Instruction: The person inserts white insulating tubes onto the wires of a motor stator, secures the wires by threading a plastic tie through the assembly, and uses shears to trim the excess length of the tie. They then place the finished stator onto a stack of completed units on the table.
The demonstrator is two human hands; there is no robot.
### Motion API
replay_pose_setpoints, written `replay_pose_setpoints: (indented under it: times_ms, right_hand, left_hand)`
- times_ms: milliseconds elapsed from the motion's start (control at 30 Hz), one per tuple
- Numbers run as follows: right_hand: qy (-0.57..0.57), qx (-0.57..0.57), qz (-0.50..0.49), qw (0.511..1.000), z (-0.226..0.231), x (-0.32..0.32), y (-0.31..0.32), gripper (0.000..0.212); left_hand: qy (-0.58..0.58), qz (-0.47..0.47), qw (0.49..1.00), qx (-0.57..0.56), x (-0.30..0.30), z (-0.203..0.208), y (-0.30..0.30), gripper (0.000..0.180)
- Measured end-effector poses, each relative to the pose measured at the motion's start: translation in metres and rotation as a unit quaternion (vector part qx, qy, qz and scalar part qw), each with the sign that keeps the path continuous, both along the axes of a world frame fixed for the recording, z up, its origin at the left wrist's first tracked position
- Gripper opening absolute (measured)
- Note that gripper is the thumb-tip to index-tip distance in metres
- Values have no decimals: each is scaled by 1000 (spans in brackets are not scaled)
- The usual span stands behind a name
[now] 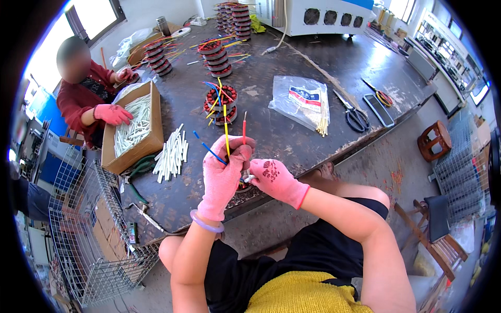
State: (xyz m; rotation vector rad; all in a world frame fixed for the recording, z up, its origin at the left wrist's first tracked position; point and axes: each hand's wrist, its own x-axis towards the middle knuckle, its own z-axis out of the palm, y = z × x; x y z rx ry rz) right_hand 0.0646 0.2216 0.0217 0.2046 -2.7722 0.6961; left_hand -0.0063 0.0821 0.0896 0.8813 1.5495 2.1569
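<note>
left hand (224, 169) raised, fingers gripping coloured wires (226, 136) | right hand (275, 179) fingers pinching white sleeve (250, 178)

pink knit gloves, lilac bangle (206, 224) on left wrist, black shorts, yellow top.

**What stays out of sight**

The left hand (224, 167) closes round the lower ends of the coloured wires (227, 136), so where they join is covered. The white sleeve (249, 179) pinched by the right hand (276, 180) shows only its tip. A dark part (243, 186) below both hands is mostly hidden behind them; its kind cannot be told. The co-worker's face is blurred, and their far hand (124, 74) is partly lost behind the cardboard. The far shelves at the right rim are too small to read.
</note>
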Motion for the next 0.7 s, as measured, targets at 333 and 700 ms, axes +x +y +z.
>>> replay_pose_setpoints:
  times_ms: [333, 700]
  right_hand:
    - [-254, -536, -43, 804, 97, 41, 27, 22]
    - [-58, -538, 19, 841, 180, 38, -7, 13]
  left_hand:
    - [78, 47, 993, -75, 0, 9, -28, 25]
    - [435, 211, 858, -175, 4, 4, -40, 11]
